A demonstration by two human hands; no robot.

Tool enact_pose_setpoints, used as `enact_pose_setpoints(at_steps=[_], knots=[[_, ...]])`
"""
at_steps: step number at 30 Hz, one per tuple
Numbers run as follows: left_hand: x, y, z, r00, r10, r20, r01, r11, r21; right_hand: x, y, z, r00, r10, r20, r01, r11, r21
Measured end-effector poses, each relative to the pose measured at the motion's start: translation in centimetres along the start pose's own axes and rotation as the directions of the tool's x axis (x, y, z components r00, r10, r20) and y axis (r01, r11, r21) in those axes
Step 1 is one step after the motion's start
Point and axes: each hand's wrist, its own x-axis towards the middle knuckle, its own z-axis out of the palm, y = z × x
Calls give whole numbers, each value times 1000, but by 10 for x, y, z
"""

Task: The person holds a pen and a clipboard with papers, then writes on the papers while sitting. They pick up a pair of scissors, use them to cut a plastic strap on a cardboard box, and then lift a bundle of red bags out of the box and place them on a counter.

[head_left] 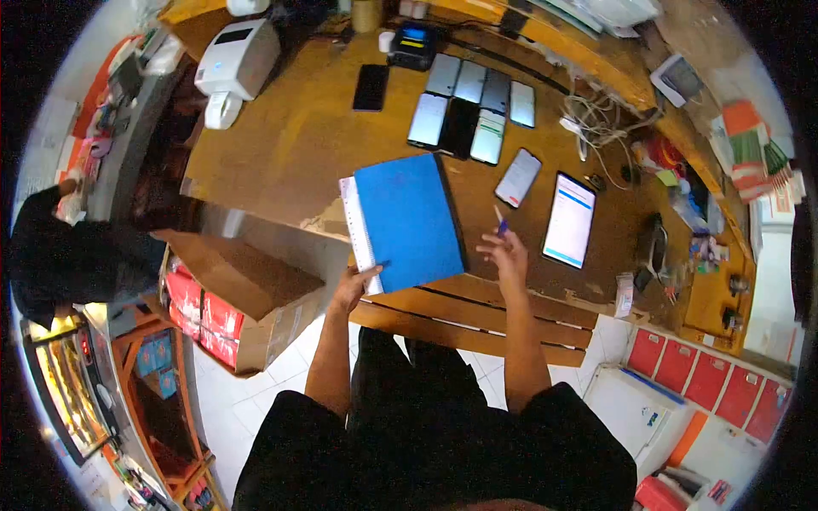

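Observation:
My left hand (352, 288) is closed on the lower left corner of a blue-covered notebook (409, 223), thumb on top of the cover. White page edges with a spiral binding show along the notebook's left side, and it tilts over the front of the wooden desk (264, 162). To the right of it, my right hand (509, 253) has its fingers curled around a thin pen (502, 223), blue-purple in the middle with a pale end pointing up. Beyond that hand lie a phone (518, 178) with a lit screen and a tablet (569, 219) showing a white page.
Several phones (470, 83) lie in rows at the back, with a dark phone (371, 88) apart. A label printer (237, 60) and a black handheld device (413, 45) stand behind. Tangled cables (601, 119) lie right. An open carton (256, 298) holds red packs. Another person (68, 247) is at left.

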Motion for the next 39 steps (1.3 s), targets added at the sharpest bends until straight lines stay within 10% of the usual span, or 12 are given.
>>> enact_pose_setpoints(at_steps=[3, 10, 14, 17, 19, 23, 24, 27, 28, 32, 36, 39], knots=[[-6, 12, 19, 1000, 4, -6, -3, 999, 44, -22, 14, -32, 859, -513, -16, 486, 823, -294], [10, -37, 19, 990, 138, 18, -138, 990, -6, -11, 16, -76, 741, -657, 137, 332, 182, -925], [-59, -17, 72, 867, 100, -487, -123, 992, -15, 15, 24, -71, 936, -352, -23, 102, 333, -938], [-46, -94, 33, 600, 483, -638, -432, 867, 249, 18, 3, -65, 952, -262, 158, 166, 8, -986], [-94, -80, 31, 508, 545, -667, -480, 822, 306, 58, 24, -105, 918, 5, 397, 325, 563, -760], [-160, -77, -18, 568, 601, -562, -410, 799, 439, -38, -29, -49, 880, 272, 390, -85, 897, -435], [-178, -79, -40, 552, 624, -553, -365, 777, 512, -64, -28, -39, 833, 259, 489, -245, 965, -93], [-200, -103, -116, 408, 616, -674, -333, 788, 518, -98, 2, -19, 551, 521, 652, -574, 804, -157], [-208, -112, -142, 369, 592, -717, -283, 806, 520, -115, 11, -6, 333, 540, 773, -528, 786, -322], [-253, -121, -224, 159, 546, -822, -6, 833, 553, -175, 69, 64, 156, 623, 766, -404, 748, -526], [-273, -117, -315, 101, 431, -896, 174, 880, 443, -210, 97, 138, 320, 738, 594, 101, 596, -796], [-273, -106, -379, 65, 367, -928, 222, 901, 372, -229, 111, 192, 442, 476, 760, 583, 491, -647]])
